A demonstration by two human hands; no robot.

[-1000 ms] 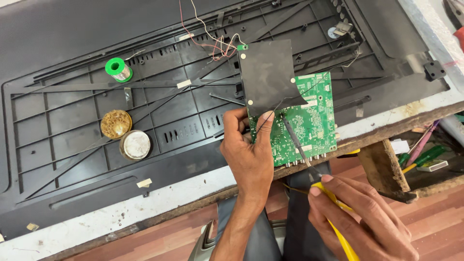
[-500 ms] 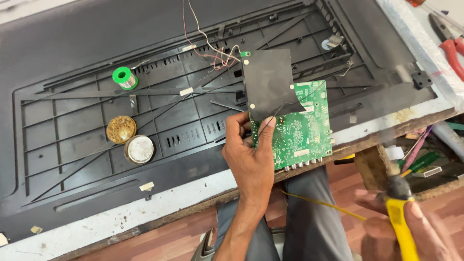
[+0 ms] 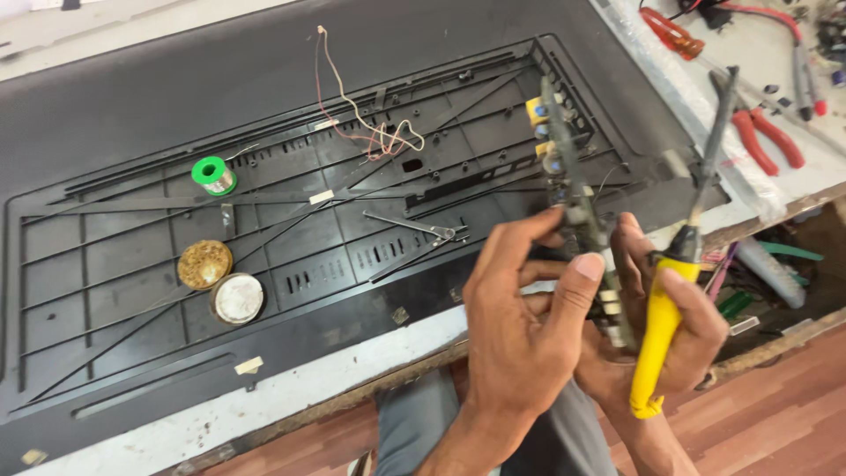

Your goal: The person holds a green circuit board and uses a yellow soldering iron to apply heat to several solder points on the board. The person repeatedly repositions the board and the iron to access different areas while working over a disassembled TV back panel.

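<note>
The one camera sits on my head and looks steeply down and forward over my lap at the workbench (image 3: 264,410). My hands fill the near lower right, close to the lens; the black panel (image 3: 132,106) stretches away toward the top edge.

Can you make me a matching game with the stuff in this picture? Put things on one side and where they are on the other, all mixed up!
Things:
1. circuit board
2. soldering iron
3. solder spool
4. red pliers

Places:
A. lying on the black panel, far on the left side
B. held edge-on by the left hand
C. on the bench at the top right
D. yellow handle in the right hand, tip pointing up

Pairs: 1-B, 2-D, 3-A, 4-C
</note>
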